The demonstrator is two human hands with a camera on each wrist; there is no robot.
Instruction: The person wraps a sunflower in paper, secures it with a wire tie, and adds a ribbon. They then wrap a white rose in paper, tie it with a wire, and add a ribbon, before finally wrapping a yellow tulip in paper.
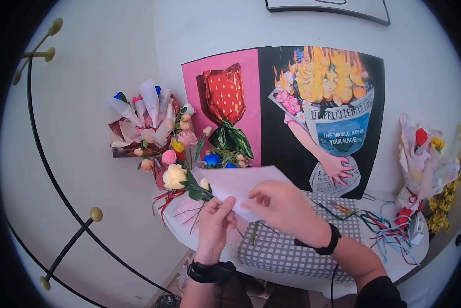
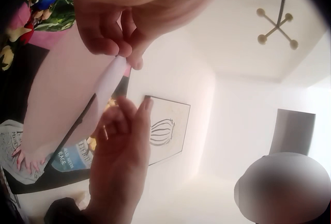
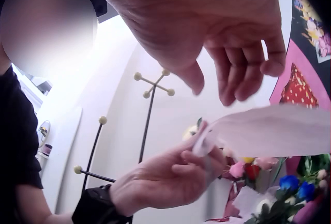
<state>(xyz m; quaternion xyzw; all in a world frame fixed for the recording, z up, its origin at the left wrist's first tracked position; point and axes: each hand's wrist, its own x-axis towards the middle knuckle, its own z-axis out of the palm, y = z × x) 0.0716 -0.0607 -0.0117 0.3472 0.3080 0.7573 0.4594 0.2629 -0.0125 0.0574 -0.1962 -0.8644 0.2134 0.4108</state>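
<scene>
My left hand [image 1: 216, 226] pinches a sheet of pale pink wrapping paper [image 1: 261, 177] between thumb and fingers, at a folded edge. A cream artificial rose [image 1: 175, 177] with green leaves stands out to the upper left of that hand. Its dark stem [image 2: 78, 121] runs along the paper in the left wrist view. My right hand [image 1: 282, 205] hovers over the sheet's right part, fingers loosely bent and holding nothing. In the right wrist view, a gap shows between the right fingertips [image 3: 227, 100] and the paper.
A white table [image 1: 181, 231] carries a grey checked cloth [image 1: 292, 251]. Wrapped bouquets stand at left [image 1: 148, 113] and right [image 1: 420, 154]. Tangled ribbons [image 1: 384, 228] lie at the right. Two posters [image 1: 220, 108] lean on the wall behind. A black coat rack [image 1: 40, 143] rises at the left.
</scene>
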